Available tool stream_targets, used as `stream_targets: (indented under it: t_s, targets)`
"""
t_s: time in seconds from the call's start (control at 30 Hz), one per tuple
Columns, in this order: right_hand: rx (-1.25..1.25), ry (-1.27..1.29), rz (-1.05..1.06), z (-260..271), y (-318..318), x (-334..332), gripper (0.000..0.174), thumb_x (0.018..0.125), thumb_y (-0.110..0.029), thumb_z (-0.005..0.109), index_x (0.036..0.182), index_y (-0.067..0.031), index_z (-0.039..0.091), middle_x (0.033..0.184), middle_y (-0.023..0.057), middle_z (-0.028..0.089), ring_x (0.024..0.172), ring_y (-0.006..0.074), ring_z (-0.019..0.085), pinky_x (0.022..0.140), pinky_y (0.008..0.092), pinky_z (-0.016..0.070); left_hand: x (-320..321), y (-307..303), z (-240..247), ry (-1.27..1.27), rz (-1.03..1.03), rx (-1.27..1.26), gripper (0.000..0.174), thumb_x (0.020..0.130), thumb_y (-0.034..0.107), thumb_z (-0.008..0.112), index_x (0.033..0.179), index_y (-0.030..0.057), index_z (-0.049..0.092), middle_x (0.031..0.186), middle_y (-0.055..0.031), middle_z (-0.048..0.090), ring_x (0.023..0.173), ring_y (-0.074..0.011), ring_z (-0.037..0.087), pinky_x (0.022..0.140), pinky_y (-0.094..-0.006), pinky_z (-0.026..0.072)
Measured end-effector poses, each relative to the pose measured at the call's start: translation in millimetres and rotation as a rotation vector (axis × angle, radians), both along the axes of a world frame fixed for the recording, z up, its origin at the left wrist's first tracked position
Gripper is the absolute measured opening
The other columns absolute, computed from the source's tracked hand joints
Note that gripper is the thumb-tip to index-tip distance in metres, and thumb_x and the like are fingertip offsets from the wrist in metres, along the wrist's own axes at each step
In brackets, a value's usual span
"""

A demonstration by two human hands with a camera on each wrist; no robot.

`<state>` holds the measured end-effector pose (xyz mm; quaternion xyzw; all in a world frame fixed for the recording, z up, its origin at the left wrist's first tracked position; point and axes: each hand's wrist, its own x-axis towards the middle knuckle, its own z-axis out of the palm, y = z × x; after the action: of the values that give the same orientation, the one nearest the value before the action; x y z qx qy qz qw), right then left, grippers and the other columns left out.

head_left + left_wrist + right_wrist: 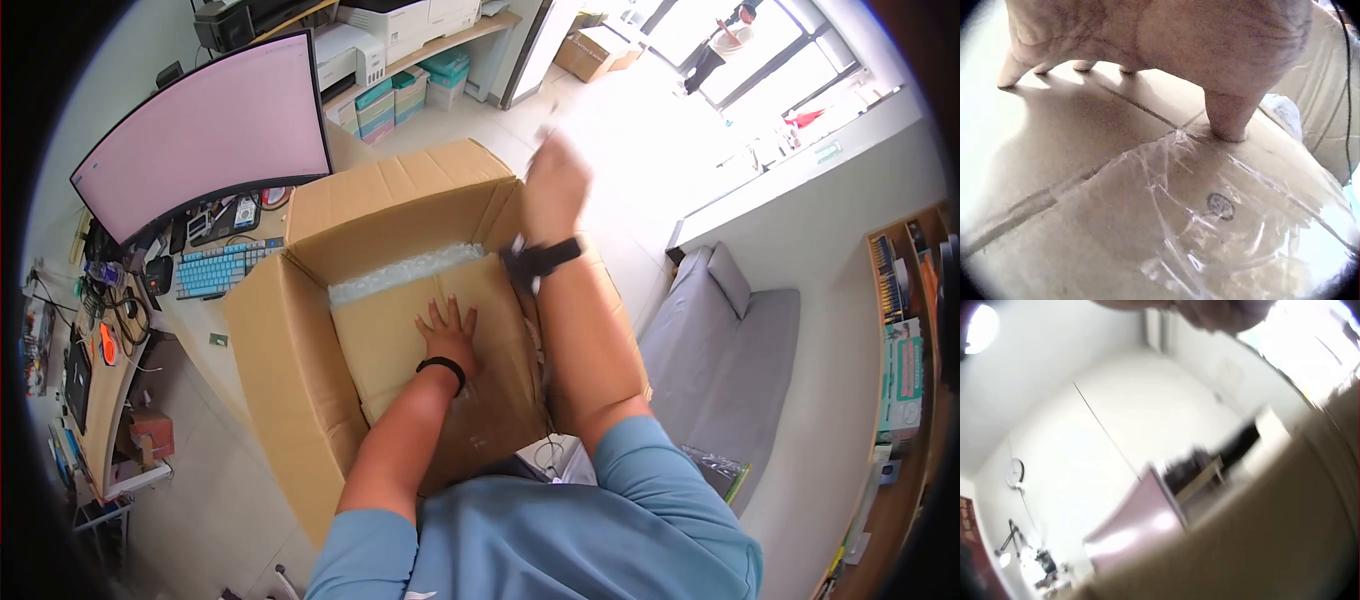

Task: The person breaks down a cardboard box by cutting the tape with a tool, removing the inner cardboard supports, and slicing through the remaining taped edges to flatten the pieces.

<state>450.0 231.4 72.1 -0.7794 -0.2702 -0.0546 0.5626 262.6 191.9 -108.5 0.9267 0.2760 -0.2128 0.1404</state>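
Observation:
A large open cardboard box [290, 400] stands in front of me with its flaps up. Inside it lies a smaller carton [385, 320], with bubble wrap [410, 275] along its far side. My left hand [447, 340] rests on the carton's top, fingers spread; in the left wrist view its fingertips press the cardboard beside clear, wrinkled tape [1172, 219]. My right hand [557, 185] is raised over the large box's far right corner, blurred. In the right wrist view its fingers [1210, 312] look bent at the top edge; I cannot tell whether they hold anything.
Left of the box is a desk with a curved monitor [205, 135] and a blue keyboard [228, 268]. Printers [400, 30] stand on a shelf behind. A grey sofa [715, 370] runs along the right, by a bookshelf [910, 400]. Another person [722, 50] stands far back near the windows.

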Motion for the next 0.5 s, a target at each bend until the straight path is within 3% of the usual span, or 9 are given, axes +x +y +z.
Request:
stream_targets:
  t_s: [0.07,0.1,0.13,0.2,0.3,0.4,0.43,0.47,0.5]
  targets:
    - [-0.068,-0.655,-0.039,64,-10,38,0.017,0.094,-0.009,0.052,0.092,-0.0003,0.067,0.072,0.0140,0.061,0.059,0.0282,0.056,0.062,0.0397,0.0476,4,2,-5,0.007,-0.012,0.010,0.114,0.070,0.066,0.073,0.159,0.0231,0.015,0.165,-0.0166,0.006,0.148,-0.0515,0.003,0.110,-0.0741,0.0114]
    - [0.293,-0.346,0.152,104,-14,28,0.015,0.094,-0.006,0.053,0.099,-0.0009,0.066,0.068,0.0074,0.057,0.054,0.0184,0.052,0.050,0.0325,0.0434,2,0,-7,0.014,-0.017,0.039,0.115,0.070,0.066,0.073,0.159,0.0234,0.015,0.165,-0.0165,0.006,0.148,-0.0514,0.003,0.110,-0.0740,0.0111]
    - [0.759,0.269,0.503,140,-26,5,0.017,0.096,-0.008,0.053,0.105,0.0012,0.064,0.067,0.0016,0.053,0.049,0.0093,0.047,0.042,0.0235,0.0355,0,-1,-8,0.008,-0.016,0.046,0.115,0.070,0.066,0.073,0.159,0.0234,0.015,0.165,-0.0165,0.006,0.148,-0.0514,0.003,0.110,-0.0740,0.0111]
    - [0.722,0.268,0.390,137,-38,-19,0.019,0.100,-0.013,0.053,0.105,0.0019,0.063,0.067,-0.0008,0.049,0.048,0.0039,0.042,0.040,0.0187,0.0311,3,3,-9,0.011,0.006,-0.013,0.116,0.069,0.066,0.074,0.159,0.0228,0.015,0.165,-0.0164,0.005,0.148,-0.0513,0.002,0.111,-0.0734,0.0102]
    - [0.439,0.475,0.229,66,-36,-36,0.027,0.098,-0.024,0.061,0.108,0.0009,0.064,0.067,0.0019,0.056,0.045,0.0057,0.046,0.038,0.0215,0.0356,1,3,-2,0.001,0.009,-0.026,0.116,0.069,0.066,0.074,0.159,0.0227,0.015,0.165,-0.0162,0.005,0.148,-0.0507,0.002,0.111,-0.0730,0.0099]
    - [0.071,0.512,0.097,-52,-20,-23,0.027,0.097,-0.020,0.057,0.108,0.0030,0.066,0.071,0.0013,0.061,0.056,0.0060,0.053,0.049,0.0248,0.0406,-1,3,-3,0.008,0.000,-0.018,0.116,0.069,0.066,0.074,0.159,0.0220,0.015,0.165,-0.0161,0.006,0.148,-0.0502,0.002,0.111,-0.0733,0.0101]
    - [0.006,0.486,0.021,-57,-17,-33,0.026,0.096,-0.018,0.055,0.104,0.0032,0.068,0.074,0.0083,0.066,0.061,0.0174,0.061,0.058,0.0329,0.0478,-1,4,-3,0.012,0.005,-0.022,0.116,0.069,0.066,0.074,0.159,0.0220,0.015,0.165,-0.0161,0.006,0.148,-0.0502,0.002,0.111,-0.0733,0.0101]
    - [0.000,0.490,0.023,-70,-15,-28,0.026,0.096,-0.018,0.055,0.104,0.0032,0.068,0.074,0.0083,0.066,0.061,0.0174,0.061,0.058,0.0329,0.0478,-1,4,-3,0.013,0.001,-0.012,0.115,0.070,0.067,0.073,0.159,0.0231,0.015,0.165,-0.0156,0.005,0.148,-0.0501,0.002,0.111,-0.0738,0.0099]
    - [-0.105,0.257,-0.018,-94,-12,-17,0.025,0.094,-0.015,0.055,0.105,0.0033,0.067,0.078,0.0138,0.067,0.067,0.0261,0.063,0.064,0.0373,0.0496,-1,3,-3,0.014,-0.003,-0.004,0.113,0.071,0.068,0.071,0.159,0.0242,0.015,0.165,-0.0151,0.004,0.148,-0.0500,0.002,0.110,-0.0742,0.0097]
